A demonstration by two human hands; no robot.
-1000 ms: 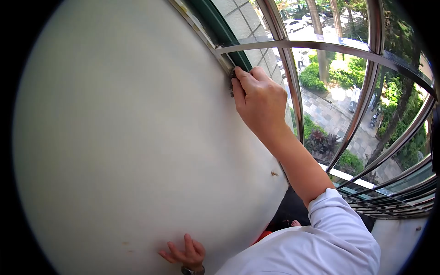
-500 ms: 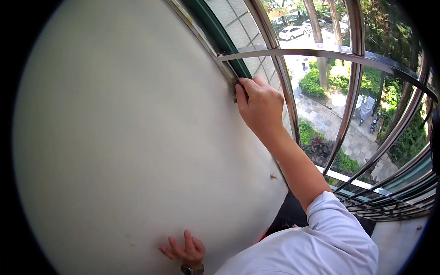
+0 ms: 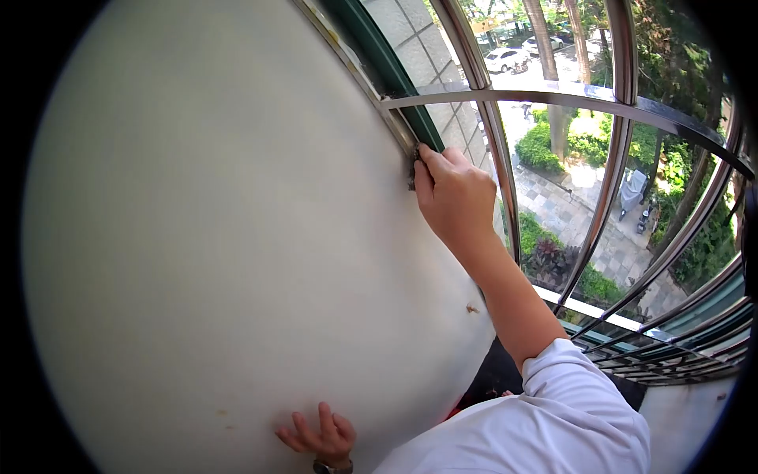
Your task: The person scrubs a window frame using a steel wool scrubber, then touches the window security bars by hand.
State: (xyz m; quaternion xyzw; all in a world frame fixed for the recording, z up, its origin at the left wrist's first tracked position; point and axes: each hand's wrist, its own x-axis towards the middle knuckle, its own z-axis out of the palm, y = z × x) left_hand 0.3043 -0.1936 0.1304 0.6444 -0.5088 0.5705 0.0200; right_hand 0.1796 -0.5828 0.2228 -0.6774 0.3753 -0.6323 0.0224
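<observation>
My right hand (image 3: 458, 193) is closed in a pinch around a small dark, rough-looking pad (image 3: 413, 170), most of it hidden by the fingers. The pad is against the edge where the pale wall (image 3: 237, 221) meets the window frame, beside the green frame strip (image 3: 395, 71). Low in the view, my left hand (image 3: 322, 434), with a watch at the wrist, is open with its fingers spread against the pale wall.
Curved metal bars (image 3: 505, 166) run along the right, joined by a flat crossbar (image 3: 537, 97). Beyond them, far below, are trees, bushes, paving and a parked white car (image 3: 505, 59). A small brown mark (image 3: 472, 309) is on the wall near my right forearm.
My right hand has moved down along the frame edge with the pad. My left hand stays in nearly the same place, and the outside view has shifted slightly.
</observation>
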